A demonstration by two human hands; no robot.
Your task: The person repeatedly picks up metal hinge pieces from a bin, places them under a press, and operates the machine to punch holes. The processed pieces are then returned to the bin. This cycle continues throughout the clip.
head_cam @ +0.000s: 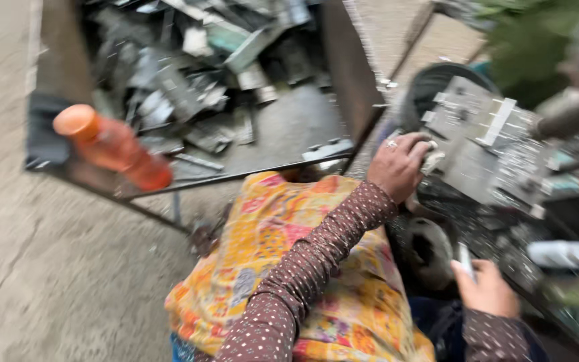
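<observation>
The frame is motion-blurred. My left hand [400,164], in a brown dotted sleeve and wearing a ring, is closed on a small pale piece [431,161] against the grey metal machine block [477,134]. At the lower right, my right hand [487,289] pinches a small pale metal strip [465,260] near a dark round opening [429,249]. An orange and yellow patterned cloth [283,268] covers my lap.
A dark metal bin [353,74] of grey scrap pieces [189,87] stands ahead on thin legs. An orange bottle [112,147] lies at its near left edge. A white cylinder [561,253] lies at the right, green leaves [531,33] at the top right, and concrete floor [48,268] at the left.
</observation>
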